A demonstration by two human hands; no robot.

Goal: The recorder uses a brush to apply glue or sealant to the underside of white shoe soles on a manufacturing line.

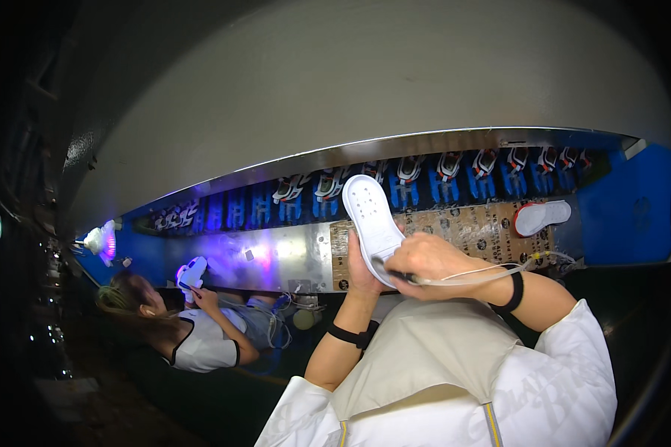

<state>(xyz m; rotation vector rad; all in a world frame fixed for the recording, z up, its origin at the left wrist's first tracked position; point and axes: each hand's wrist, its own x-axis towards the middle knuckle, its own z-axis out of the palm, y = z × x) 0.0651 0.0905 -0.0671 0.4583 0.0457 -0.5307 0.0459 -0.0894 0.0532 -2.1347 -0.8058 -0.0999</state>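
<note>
A white shoe sole (pixel 373 216) is tilted up in front of me, its inner face toward me, with small round marks in the upper part. My left hand (pixel 361 268) is closed around its lower left edge. In my right hand (pixel 434 262) is a dark-handled brush (pixel 405 277) with a clear thin tube (pixel 479 277) trailing off to the right. The brush tip meets the lower end of the sole; my fingers partly hide it.
Brown printed cardboard (pixel 455 223) covers part of the metal bench (pixel 291 257). A white shoe piece with a red edge (pixel 542 216) lies at right. Behind, shoe uppers (pixel 449 165) sit on blue holders beneath a grey hood (pixel 365 82). At left, a co-worker (pixel 209 335) handles a white shoe piece near a violet lamp (pixel 103 242).
</note>
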